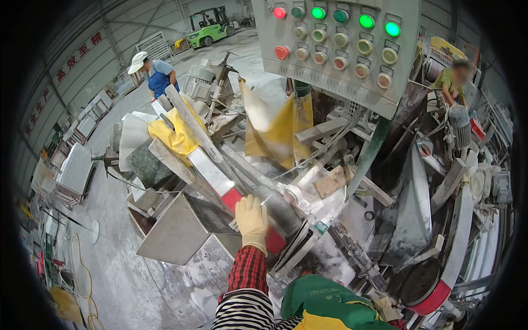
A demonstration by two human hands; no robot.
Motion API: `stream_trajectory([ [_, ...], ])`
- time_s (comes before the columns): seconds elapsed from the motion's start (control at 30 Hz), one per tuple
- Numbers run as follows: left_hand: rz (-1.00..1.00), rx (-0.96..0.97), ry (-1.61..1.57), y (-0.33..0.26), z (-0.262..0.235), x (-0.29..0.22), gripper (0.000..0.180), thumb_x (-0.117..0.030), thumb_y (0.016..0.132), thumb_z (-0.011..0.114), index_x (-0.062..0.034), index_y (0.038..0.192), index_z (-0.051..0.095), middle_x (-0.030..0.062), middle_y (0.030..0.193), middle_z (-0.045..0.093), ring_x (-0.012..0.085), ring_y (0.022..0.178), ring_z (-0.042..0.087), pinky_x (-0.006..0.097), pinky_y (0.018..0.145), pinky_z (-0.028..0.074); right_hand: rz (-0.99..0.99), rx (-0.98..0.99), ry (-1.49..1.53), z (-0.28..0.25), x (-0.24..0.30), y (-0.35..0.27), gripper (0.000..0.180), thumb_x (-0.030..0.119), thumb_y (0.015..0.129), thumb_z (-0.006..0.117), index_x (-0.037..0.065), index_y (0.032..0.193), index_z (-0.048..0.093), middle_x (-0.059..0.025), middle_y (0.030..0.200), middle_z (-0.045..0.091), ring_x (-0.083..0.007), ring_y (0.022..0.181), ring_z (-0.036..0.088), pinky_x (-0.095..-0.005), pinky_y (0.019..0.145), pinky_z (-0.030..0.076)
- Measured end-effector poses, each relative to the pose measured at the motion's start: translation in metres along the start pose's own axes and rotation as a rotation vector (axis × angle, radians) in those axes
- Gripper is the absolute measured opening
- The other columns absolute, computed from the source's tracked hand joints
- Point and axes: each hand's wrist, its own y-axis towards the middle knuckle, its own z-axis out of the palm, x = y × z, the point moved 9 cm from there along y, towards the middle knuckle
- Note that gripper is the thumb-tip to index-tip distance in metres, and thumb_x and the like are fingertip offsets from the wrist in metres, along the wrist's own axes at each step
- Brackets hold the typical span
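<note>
My left hand (252, 221), in a pale yellow rubber glove, lies with its fingers stretched out over the red part of a long white-and-red strip (210, 171). The strip slopes away from me between wooden boards, under a yellow cloth (177, 132). Beside the fingers is a dark, wet-looking rounded machine part (272, 204). My right hand (387, 309) shows only as a bit of pale glove at the lower edge, past my green and yellow apron (324, 302). Its fingers are hidden, and whether it holds anything does not show.
A control panel (335, 52) with lit buttons hangs ahead on a green post (371, 151). Another white strip with a red band (433, 298) curves at the right. One person (159, 74) stands far left, another (452, 85) far right. A green forklift (211, 28) is behind.
</note>
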Motion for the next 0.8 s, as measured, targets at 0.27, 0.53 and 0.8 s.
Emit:
stream_trajectory([
  [0.27, -0.002, 0.013, 0.025, -0.008, 0.007, -0.001, 0.027, -0.021, 0.080, 0.062, -0.0001, 0.097, 0.063, 0.0156, 0.103, 0.059, 0.0352, 0.102, 0.052, 0.047, 0.090, 0.040, 0.072, -0.050, -0.050, -0.015, -0.020, -0.013, 0.061, 0.000, 0.086, 0.054, 0.000, 0.144, 0.038, -0.0220, 0.090, 0.067, -0.0258, 0.064, 0.065, -0.0360, 0.057, 0.055],
  [0.53, -0.050, 0.098, 0.030, -0.009, 0.006, -0.008, 0.029, -0.023, 0.081, 0.063, -0.0016, 0.100, 0.062, 0.0137, 0.107, 0.060, 0.0332, 0.106, 0.052, 0.045, 0.095, 0.040, 0.017, 0.055, 0.238, -0.004, -0.011, 0.008, 0.066, -0.003, 0.084, 0.053, 0.002, 0.147, 0.034, -0.0211, 0.084, 0.065, -0.0237, 0.056, 0.060, -0.0347, 0.052, 0.051],
  [0.8, 0.010, -0.046, 0.023, -0.011, -0.003, -0.019, 0.024, -0.018, 0.078, 0.062, -0.0003, 0.094, 0.061, 0.0154, 0.099, 0.060, 0.0339, 0.095, 0.053, 0.045, 0.087, 0.041, 0.063, -0.056, 0.033, -0.010, -0.022, 0.013, 0.062, 0.002, 0.088, 0.059, 0.002, 0.146, 0.037, -0.0198, 0.088, 0.067, -0.0226, 0.061, 0.063, -0.0356, 0.054, 0.054],
])
